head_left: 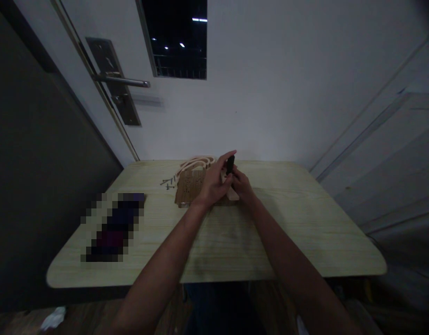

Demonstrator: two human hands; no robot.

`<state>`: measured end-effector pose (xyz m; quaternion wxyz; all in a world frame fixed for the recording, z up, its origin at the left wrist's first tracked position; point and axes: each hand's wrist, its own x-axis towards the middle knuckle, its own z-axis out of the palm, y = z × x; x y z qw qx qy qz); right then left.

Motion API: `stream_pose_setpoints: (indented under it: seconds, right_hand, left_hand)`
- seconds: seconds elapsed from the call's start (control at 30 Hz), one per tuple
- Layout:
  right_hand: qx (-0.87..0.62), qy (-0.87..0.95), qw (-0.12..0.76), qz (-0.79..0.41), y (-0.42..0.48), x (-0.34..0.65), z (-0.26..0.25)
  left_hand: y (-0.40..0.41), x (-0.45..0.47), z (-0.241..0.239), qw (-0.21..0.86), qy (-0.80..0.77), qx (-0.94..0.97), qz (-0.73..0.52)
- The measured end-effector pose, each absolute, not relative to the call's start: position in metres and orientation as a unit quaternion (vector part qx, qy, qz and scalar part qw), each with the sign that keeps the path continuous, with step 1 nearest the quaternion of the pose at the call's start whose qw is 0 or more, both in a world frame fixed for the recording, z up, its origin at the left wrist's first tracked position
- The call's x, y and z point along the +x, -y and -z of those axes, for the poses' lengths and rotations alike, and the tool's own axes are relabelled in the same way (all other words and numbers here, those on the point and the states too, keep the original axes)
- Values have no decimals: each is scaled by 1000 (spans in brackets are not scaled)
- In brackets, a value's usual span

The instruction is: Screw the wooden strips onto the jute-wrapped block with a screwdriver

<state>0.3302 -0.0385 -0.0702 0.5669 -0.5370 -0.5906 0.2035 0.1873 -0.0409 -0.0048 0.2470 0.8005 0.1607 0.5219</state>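
Observation:
Both of my hands are close together over a brown cardboard sheet [188, 185] near the back of the table. My left hand [212, 184] is closed around a pale wooden piece [231, 193], its thumb across the front and its index finger raised. A small dark upright object [230, 164] shows between the fingers, its kind unclear. At the right side of the wooden piece, my right hand [243, 186] has its fingers curled; what they grip is hidden. Curved pale wooden parts [197, 161] lie behind the cardboard. Several screws [167, 182] are scattered to its left.
A pixelated dark object [115, 228] lies on the left of the pale wood-grain table [305, 242]. Behind the table's back edge is a white door [270, 93] with a metal handle [124, 81] and a dark window [179, 37]. Something white [54, 318] lies on the floor.

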Motion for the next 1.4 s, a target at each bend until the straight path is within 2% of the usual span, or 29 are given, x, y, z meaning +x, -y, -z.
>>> stream_pose_setpoints:
  seconds: [0.2, 0.43, 0.97, 1.27, 1.4]
  right_hand:
    - [-559, 587, 554, -189, 37, 330, 71]
    - [-529, 606, 560, -196, 40, 331, 69]
    - [-551, 601, 554, -169, 39, 330, 69]
    - [-554, 602, 551, -165, 40, 330, 68]
    - [-548, 601, 554, -180, 41, 329, 67]
  left_hand:
    - [41, 188, 7, 299, -125, 790, -520]
    - [37, 192, 8, 226, -181, 784, -549]
    - [40, 188, 3, 282, -159, 785, -528]
    - [37, 188, 2, 206, -193, 791, -543]
    - [37, 186, 2, 225, -186, 790, -539]
